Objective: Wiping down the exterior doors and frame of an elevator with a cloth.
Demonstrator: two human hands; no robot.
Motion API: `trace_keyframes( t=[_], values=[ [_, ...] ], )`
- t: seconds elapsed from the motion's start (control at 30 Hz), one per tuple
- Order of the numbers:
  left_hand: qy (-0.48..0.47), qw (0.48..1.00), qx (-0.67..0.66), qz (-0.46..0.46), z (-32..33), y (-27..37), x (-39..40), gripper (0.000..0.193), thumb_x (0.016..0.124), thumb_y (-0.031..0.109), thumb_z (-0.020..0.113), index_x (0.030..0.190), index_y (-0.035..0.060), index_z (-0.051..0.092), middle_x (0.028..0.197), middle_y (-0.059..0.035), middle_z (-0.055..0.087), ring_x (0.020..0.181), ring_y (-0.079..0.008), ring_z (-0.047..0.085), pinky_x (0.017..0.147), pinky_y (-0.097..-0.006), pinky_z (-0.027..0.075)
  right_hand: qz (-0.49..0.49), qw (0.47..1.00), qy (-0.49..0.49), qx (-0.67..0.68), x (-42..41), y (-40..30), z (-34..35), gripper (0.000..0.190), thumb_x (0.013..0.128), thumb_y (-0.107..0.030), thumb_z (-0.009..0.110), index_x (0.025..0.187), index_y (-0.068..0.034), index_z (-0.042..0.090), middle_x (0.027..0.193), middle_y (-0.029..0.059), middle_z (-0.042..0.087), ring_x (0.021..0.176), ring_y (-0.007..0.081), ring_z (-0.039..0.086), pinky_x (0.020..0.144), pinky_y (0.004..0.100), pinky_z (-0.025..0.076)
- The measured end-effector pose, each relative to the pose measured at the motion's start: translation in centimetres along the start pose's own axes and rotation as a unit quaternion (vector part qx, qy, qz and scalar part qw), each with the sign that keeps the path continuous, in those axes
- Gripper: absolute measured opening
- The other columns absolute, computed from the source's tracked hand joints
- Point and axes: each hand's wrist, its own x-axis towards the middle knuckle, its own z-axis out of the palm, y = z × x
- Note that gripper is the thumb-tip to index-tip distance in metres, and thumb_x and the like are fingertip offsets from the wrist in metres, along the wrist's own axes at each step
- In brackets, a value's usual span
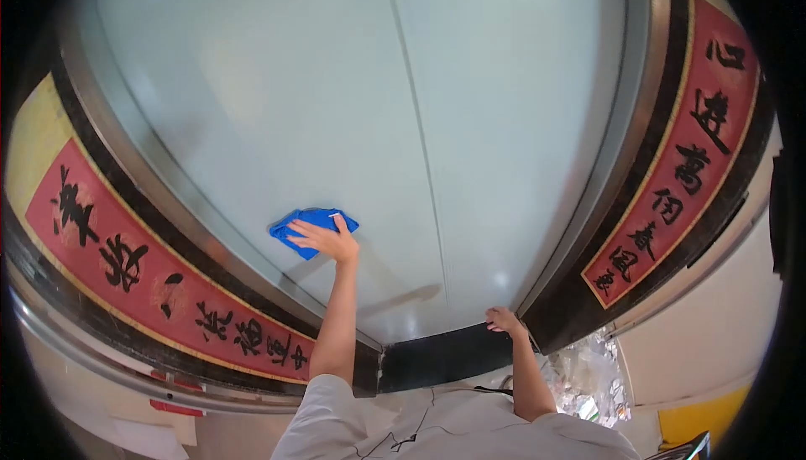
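My left hand point(324, 239) presses a blue cloth point(310, 217) flat against a pale, glossy double-leaf panel point(302, 114), which looks like metal elevator doors. The fingers are spread over the cloth, left of the vertical seam point(419, 126) between the leaves. My right hand point(502, 320) hangs near the panel's lower right corner with its fingers partly curled. Nothing shows in it, and whether it touches the panel cannot be told.
Red paper banners with black brush writing hang on the left point(132, 252) and right point(680, 158) of the frame. A dark strip point(447, 359) runs below the panel. Crumpled clear plastic point(589, 378) lies at the lower right, near a yellow object point(702, 419).
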Motion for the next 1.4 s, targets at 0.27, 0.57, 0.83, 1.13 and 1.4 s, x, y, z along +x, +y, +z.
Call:
trace_keyframes(
  t=[0.27, 0.57, 0.83, 1.13, 1.4],
  values=[
    [-0.12, 0.969, 0.097, 0.192, 3.2, 19.9, 0.1, 0.081, 0.079, 0.056, 0.057, 0.122, -0.0125, 0.048, 0.144, -0.0318, 0.023, 0.124, -0.0667, 0.011, 0.101, -0.0722, 0.003, -0.033, 0.999, 0.031, -0.002, 2.1, -0.5, -7.5, 0.04, 0.092, -0.035, 0.053, 0.112, -0.001, 0.058, 0.091, 0.0092, 0.065, 0.068, 0.0162, 0.063, 0.058, 0.0285, 0.052],
    [-0.152, 0.903, 0.019, 0.4, 8.8, 36.1, -8.4, 0.07, 0.088, 0.054, 0.047, 0.136, 0.0032, 0.043, 0.151, -0.0153, 0.023, 0.129, -0.0565, 0.021, 0.102, -0.0693, 0.01, -0.045, 0.997, 0.051, -0.04, 1.7, -1.3, -14.0, 0.042, 0.091, -0.037, 0.052, 0.115, -0.003, 0.059, 0.093, 0.0109, 0.067, 0.068, 0.0182, 0.064, 0.062, 0.0312, 0.053],
    [-0.325, 0.723, -0.069, 0.606, 13.2, 39.5, -18.9, 0.068, 0.083, 0.023, 0.058, 0.145, 0.0144, 0.031, 0.153, -0.0019, 0.022, 0.14, -0.0316, 0.02, 0.107, -0.0366, 0.036, -0.143, 0.978, 0.047, -0.142, 2.1, 7.4, -16.1, 0.031, 0.089, -0.025, 0.053, 0.109, -0.004, 0.062, 0.087, 0.0079, 0.068, 0.069, 0.0177, 0.066, 0.063, 0.0289, 0.055],
    [-0.363, 0.756, -0.049, 0.542, 8.3, 35.6, -13.6, 0.073, 0.079, 0.023, 0.063, 0.145, 0.022, 0.031, 0.152, 0.0022, 0.024, 0.139, -0.0268, 0.024, 0.104, -0.0345, 0.039, -0.066, 0.988, 0.059, -0.125, 3.5, 9.3, -12.0, 0.026, 0.089, -0.022, 0.053, 0.106, -0.005, 0.062, 0.089, 0.0093, 0.068, 0.067, 0.0165, 0.067, 0.056, 0.0283, 0.054],
    [-0.266, 0.85, 0.06, 0.451, 2.3, 18.4, -3.9, 0.062, 0.086, 0.043, 0.058, 0.142, 0.0275, 0.037, 0.147, -0.0021, 0.034, 0.128, -0.0377, 0.037, 0.108, -0.0527, 0.027, -0.026, 0.998, -0.016, 0.052, 1.8, -0.1, -1.4, 0.032, 0.089, -0.029, 0.053, 0.101, -0.001, 0.061, 0.08, 0.008, 0.064, 0.061, 0.0155, 0.063, 0.056, 0.0276, 0.052]
  ],
)
